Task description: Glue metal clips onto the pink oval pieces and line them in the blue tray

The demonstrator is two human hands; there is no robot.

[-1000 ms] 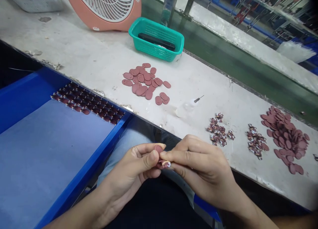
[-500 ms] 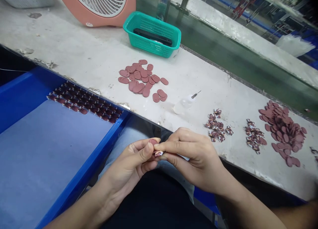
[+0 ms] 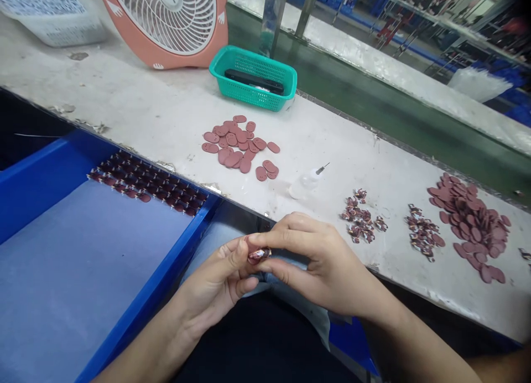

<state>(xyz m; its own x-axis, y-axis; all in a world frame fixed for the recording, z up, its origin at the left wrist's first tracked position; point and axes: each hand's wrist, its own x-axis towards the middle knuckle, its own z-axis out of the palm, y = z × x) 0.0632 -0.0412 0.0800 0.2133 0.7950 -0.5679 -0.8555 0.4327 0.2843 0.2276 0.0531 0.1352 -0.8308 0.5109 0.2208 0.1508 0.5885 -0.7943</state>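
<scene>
Between my two hands is a small reddish-brown oval piece with a white and metallic-looking part (image 3: 258, 254), partly hidden by fingers. My left hand (image 3: 226, 269) pinches it from the left with thumb and fingertips. From the right, the thumb and fingers of my right hand (image 3: 309, 253) close on the same piece. Flat reddish-brown ovals (image 3: 240, 142), some with small holes, lie loosely on the worktable (image 3: 174, 117) beyond my hands. A clear bottle with a needle tip (image 3: 305, 184) lies to their right. Small folded brown and white pieces (image 3: 359, 220) sit nearer my right hand.
More folded pieces (image 3: 423, 233) and a heap of ovals (image 3: 468, 220) lie farther right. A blue tray (image 3: 166, 294) at left holds rows of finished-looking pieces (image 3: 149, 181). A green basket (image 3: 253, 98), an orange fan (image 3: 141, 51) and a white container (image 3: 62, 31) stand behind.
My right fingers have moved left over the oval piece, covering more of its top, and its white part now sits farther left. The whole view has shifted slightly.
</scene>
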